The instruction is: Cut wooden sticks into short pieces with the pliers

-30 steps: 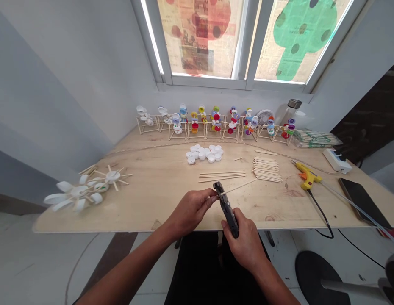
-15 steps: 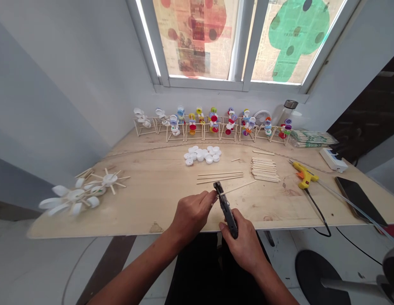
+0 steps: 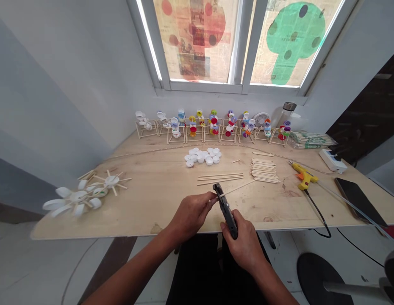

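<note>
My right hand is wrapped round a dark folding cutting tool, like pliers or a multitool, held upright over the front of the table. A thin wooden stick passes through the tool's head and slants up to the right. My left hand pinches the stick's near end, just left of the tool. Beyond the hands lie several long sticks side by side. A stack of shorter cut sticks is to their right, and white bottle caps are clustered behind them.
Ferris-wheel-like models of sticks and coloured caps line the back. White cap-and-stick wheels lie at left. At right are a yellow glue gun with its cord, a black phone, a power strip and bagged sticks.
The camera view has shifted slightly. Both hands, the tool and the stick keep nearly the same place, with only small movement of the left hand.
</note>
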`<state>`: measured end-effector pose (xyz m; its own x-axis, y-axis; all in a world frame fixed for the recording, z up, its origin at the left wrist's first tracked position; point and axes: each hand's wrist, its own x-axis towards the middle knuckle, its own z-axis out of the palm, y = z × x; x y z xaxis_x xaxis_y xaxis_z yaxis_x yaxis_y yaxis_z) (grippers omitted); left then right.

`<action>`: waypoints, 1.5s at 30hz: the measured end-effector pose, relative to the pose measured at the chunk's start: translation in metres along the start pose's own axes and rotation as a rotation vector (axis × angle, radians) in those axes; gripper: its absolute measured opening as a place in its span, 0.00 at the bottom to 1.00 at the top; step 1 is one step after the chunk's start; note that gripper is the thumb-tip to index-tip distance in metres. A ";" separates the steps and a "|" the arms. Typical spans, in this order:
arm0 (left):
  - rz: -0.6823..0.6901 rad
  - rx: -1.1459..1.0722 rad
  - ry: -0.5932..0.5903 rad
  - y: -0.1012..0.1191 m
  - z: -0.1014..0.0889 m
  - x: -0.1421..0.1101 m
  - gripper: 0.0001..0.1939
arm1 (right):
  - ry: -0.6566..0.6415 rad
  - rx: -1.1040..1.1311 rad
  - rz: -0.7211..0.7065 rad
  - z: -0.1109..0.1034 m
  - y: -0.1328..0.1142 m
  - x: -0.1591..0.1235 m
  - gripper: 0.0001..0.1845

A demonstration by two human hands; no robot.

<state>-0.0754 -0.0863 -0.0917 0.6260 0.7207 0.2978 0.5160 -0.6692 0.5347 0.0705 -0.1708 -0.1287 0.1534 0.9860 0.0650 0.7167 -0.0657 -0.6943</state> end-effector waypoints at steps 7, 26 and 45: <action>0.093 0.341 0.236 -0.003 0.018 -0.006 0.12 | -0.001 -0.018 -0.005 0.001 0.000 0.003 0.06; -0.012 -0.260 -0.231 0.003 -0.028 0.016 0.17 | -0.040 0.009 -0.019 -0.007 -0.007 0.005 0.05; -0.008 0.145 0.044 -0.007 -0.002 0.016 0.15 | -0.009 0.040 -0.021 0.005 0.001 0.024 0.07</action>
<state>-0.0700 -0.0699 -0.0890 0.5968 0.7313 0.3300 0.6020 -0.6801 0.4184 0.0715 -0.1466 -0.1312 0.1327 0.9884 0.0737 0.6919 -0.0392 -0.7209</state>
